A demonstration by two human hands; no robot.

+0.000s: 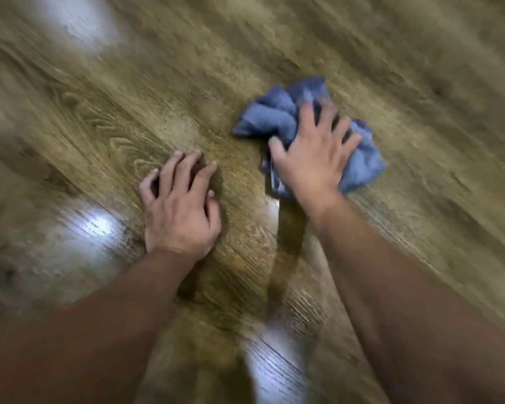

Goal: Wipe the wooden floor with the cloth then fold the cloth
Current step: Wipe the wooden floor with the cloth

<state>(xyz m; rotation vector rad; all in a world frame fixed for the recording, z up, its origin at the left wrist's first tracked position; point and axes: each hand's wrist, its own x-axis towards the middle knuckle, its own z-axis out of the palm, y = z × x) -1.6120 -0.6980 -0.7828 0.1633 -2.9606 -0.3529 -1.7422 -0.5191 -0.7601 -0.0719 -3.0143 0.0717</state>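
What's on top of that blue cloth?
The right hand presses down on the bunched blue cloth, fingers spread. The wooden floor lies beneath. Whatever part of the cloth sits under the palm is covered, so unseen.

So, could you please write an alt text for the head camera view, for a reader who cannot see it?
Seen from above, a person's right hand presses a crumpled blue cloth onto a wooden floor. The left hand rests on the bare boards beside it, fingers bent and holding nothing. The picture is blurred, with pale glare patches on the floor.
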